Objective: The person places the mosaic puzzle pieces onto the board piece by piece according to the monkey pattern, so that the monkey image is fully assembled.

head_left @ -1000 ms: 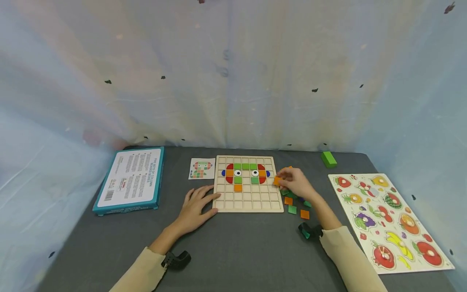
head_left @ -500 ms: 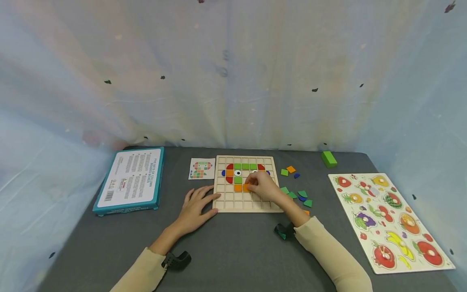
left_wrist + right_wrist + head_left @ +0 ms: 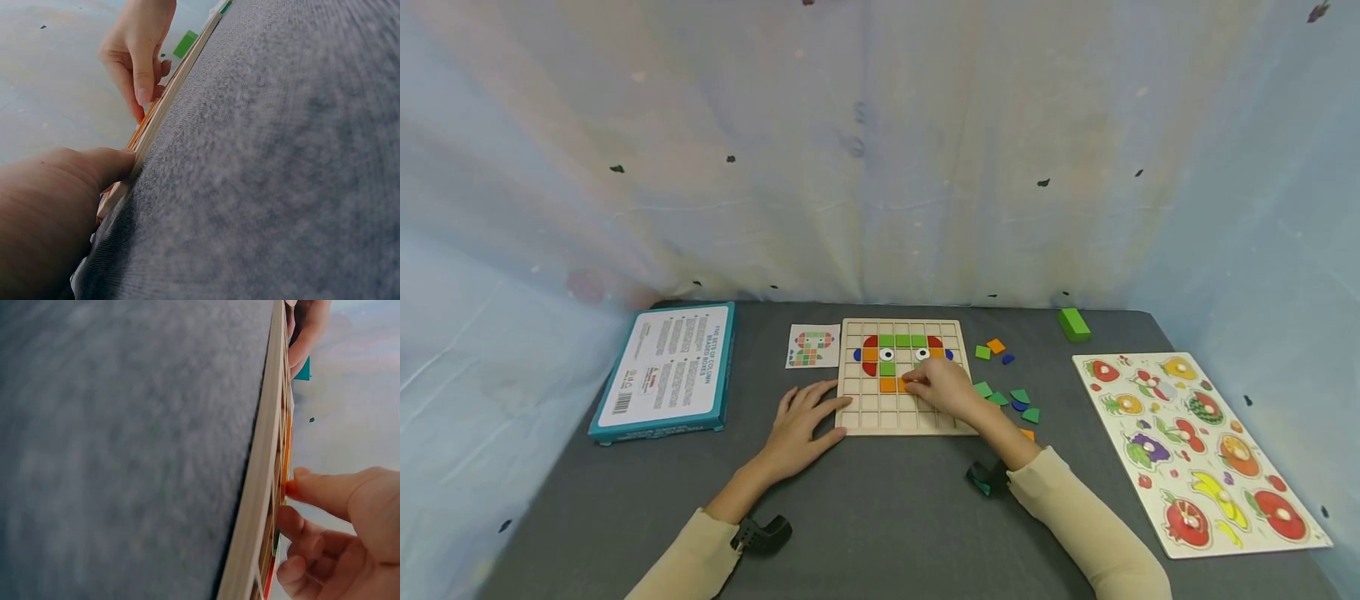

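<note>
A light wooden grid board (image 3: 889, 419) lies on the table, its cells partly filled with red, green, orange, blue and eye-patterned pieces. My left hand (image 3: 801, 432) rests at its left edge, fingers spread, with the thumb on the corner side. Over the middle of the board is my right hand (image 3: 946, 387), its thumb and bent index finger at an orange square tile (image 3: 902, 385). That tile sits beside another orange tile (image 3: 887, 385), below the green ones. In the right wrist view the thumb tip meets the orange edge (image 3: 288, 453) close against the grid.
Loose green, orange and blue pieces (image 3: 997, 399) lie right of the board. A pattern card (image 3: 812, 357) is at its left, and a blue box (image 3: 662, 367) farther left. A fruit puzzle board (image 3: 1157, 479) and a green block (image 3: 1073, 325) are on the right.
My right hand carried an orange square tile from the board's right edge leftward to the cell beside the other orange tile, and stays there. The left hand keeps its place.
</note>
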Demonstrator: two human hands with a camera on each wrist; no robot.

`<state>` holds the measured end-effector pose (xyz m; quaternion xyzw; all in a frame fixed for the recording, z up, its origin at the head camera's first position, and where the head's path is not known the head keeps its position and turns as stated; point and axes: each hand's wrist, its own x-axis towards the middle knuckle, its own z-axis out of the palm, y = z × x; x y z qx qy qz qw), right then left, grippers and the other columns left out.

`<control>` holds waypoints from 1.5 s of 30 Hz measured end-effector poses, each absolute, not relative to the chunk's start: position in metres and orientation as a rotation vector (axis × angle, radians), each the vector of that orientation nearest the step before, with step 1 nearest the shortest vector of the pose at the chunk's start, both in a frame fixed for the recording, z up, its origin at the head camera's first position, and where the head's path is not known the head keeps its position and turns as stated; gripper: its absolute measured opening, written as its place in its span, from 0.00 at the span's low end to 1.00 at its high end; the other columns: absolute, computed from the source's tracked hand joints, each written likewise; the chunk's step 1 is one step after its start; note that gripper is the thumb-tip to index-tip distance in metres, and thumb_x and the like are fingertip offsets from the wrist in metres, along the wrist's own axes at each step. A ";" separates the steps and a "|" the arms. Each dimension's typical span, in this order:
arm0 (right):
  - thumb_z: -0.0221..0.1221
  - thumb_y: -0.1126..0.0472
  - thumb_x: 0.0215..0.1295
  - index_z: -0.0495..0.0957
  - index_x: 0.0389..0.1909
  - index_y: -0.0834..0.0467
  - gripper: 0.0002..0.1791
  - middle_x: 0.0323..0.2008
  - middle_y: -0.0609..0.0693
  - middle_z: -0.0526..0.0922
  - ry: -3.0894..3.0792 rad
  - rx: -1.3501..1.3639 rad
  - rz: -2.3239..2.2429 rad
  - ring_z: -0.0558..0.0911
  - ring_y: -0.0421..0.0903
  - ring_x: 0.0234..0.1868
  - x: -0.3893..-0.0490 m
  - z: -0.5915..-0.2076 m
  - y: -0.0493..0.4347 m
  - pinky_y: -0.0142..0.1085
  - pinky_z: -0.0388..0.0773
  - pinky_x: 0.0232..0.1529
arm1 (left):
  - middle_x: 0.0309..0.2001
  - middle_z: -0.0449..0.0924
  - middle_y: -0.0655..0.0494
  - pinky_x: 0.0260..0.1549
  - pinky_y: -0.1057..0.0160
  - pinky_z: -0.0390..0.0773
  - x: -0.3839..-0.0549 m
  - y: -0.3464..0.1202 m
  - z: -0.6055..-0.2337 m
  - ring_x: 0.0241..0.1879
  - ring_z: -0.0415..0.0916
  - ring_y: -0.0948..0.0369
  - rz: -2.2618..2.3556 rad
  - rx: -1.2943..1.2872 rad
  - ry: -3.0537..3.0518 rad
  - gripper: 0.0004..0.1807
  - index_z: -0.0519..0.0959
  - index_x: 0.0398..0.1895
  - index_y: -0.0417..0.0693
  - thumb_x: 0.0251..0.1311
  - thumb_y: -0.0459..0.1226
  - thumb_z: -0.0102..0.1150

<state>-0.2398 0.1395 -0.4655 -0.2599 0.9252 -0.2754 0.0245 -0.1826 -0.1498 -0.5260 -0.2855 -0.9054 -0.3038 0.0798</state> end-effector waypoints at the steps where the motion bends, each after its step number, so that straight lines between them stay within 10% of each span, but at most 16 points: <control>1: 0.64 0.63 0.67 0.87 0.48 0.62 0.12 0.42 0.54 0.88 2.865 -0.828 -0.839 0.83 0.47 0.37 -0.239 -0.465 0.140 0.32 0.75 0.28 | 0.74 0.61 0.49 0.68 0.34 0.41 -0.183 -0.150 -0.526 0.73 0.54 0.49 -0.912 -0.853 -2.709 0.28 0.73 0.70 0.57 0.68 0.51 0.59; 11: 0.62 0.64 0.69 0.87 0.46 0.63 0.10 0.34 0.54 0.84 2.995 -0.631 -1.035 0.74 0.44 0.22 -0.245 -0.456 0.176 0.34 0.66 0.18 | 0.74 0.61 0.49 0.69 0.35 0.40 -0.182 -0.149 -0.527 0.74 0.53 0.50 -0.924 -0.853 -2.720 0.28 0.73 0.70 0.58 0.69 0.52 0.58; 22: 0.61 0.68 0.68 0.81 0.53 0.69 0.14 0.49 0.68 0.82 2.986 -0.113 -0.938 0.80 0.64 0.49 -0.291 -0.467 0.259 0.56 0.76 0.48 | 0.72 0.63 0.46 0.67 0.32 0.43 -0.180 -0.148 -0.528 0.72 0.56 0.46 -0.910 -0.867 -2.677 0.28 0.75 0.68 0.55 0.66 0.50 0.62; 45: 0.67 0.66 0.64 0.76 0.37 0.67 0.10 0.30 0.57 0.75 3.018 -0.013 -0.921 0.73 0.52 0.28 -0.291 -0.468 0.264 0.42 0.68 0.30 | 0.73 0.62 0.48 0.68 0.33 0.42 -0.182 -0.149 -0.525 0.73 0.55 0.48 -0.913 -0.855 -2.700 0.28 0.74 0.69 0.56 0.67 0.51 0.61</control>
